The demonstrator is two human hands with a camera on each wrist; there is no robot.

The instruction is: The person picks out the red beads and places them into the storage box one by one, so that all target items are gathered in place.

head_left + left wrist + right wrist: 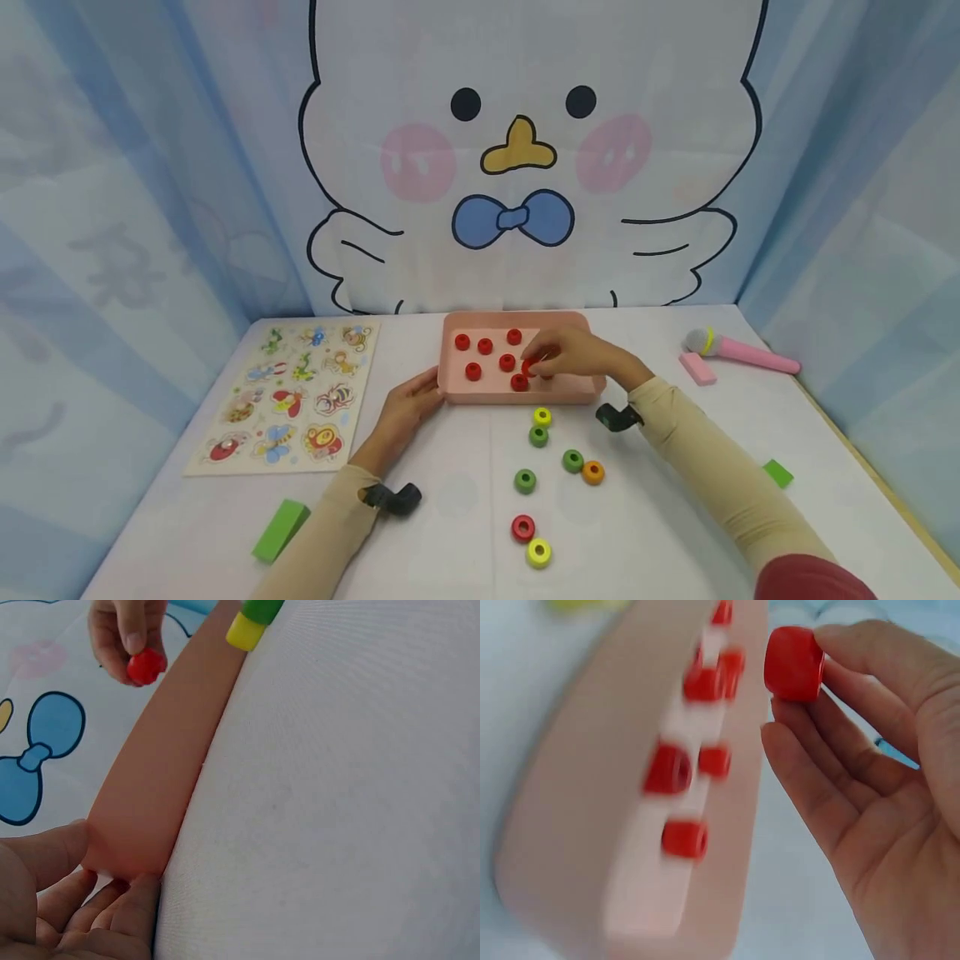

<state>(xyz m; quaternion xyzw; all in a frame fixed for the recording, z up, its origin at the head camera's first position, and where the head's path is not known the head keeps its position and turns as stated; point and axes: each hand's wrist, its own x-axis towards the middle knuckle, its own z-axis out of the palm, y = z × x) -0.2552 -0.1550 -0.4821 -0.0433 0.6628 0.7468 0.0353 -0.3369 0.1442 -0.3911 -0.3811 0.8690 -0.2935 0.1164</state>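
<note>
A shallow pink tray (480,399) holds several red beads (473,372). At its left end my left hand (405,411) holds the corner, thumb at the rim and fingertips low against the wall, as the left wrist view shows. My right hand (573,352) is over the tray's right half. Between its thumb and fingers it pinches a red bead (793,664), which hangs above the rim in the left wrist view. Other red beads (685,838) lie on the tray floor below, partly blurred in the right wrist view.
In front of the tray lie loose green (525,481), yellow (538,552), orange (593,472) and red beads (522,528). An insect picture board (288,400) and a green block (281,530) are on the left. A toy microphone (742,350) and pink block (698,368) lie right.
</note>
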